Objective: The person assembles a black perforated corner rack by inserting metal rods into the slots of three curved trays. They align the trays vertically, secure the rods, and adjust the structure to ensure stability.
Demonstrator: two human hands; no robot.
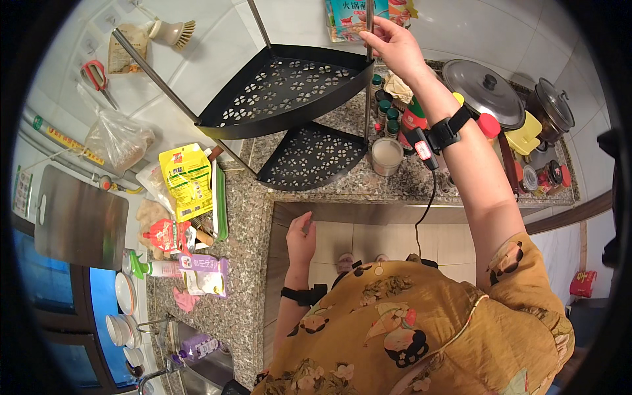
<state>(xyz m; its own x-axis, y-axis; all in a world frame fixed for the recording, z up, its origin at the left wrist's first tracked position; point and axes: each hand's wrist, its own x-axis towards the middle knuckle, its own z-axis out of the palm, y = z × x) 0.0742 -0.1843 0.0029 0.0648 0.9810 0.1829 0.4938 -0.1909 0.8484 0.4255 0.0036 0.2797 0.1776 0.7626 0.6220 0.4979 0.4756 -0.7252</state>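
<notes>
A black corner shelf rack (283, 122) with clover-shaped cut-outs and metal posts stands on the speckled counter, two of its tiers in view. My right hand (397, 51) reaches up to its right post (369, 85), with thumb and fingers closed around it. Just behind that post, a blue food packet (354, 18) is up against the tiled wall. My left hand (301, 242) hangs low by the counter's front edge, fingers loosely stretched and nothing visible in them. Under my right forearm are small dark-capped jars (392, 125) and a clear jar of pale contents (386, 156).
On the right stand a lidded wok (487, 92), a dark pot (550, 108) and several seasoning jars (550, 176). Left, yellow (187, 181) and purple-white packets (204, 275) lie on the counter (247, 230) near the sink (214, 368). Scissors (97, 80) hang on the wall. A cable (424, 217) dangles from my right wrist strap.
</notes>
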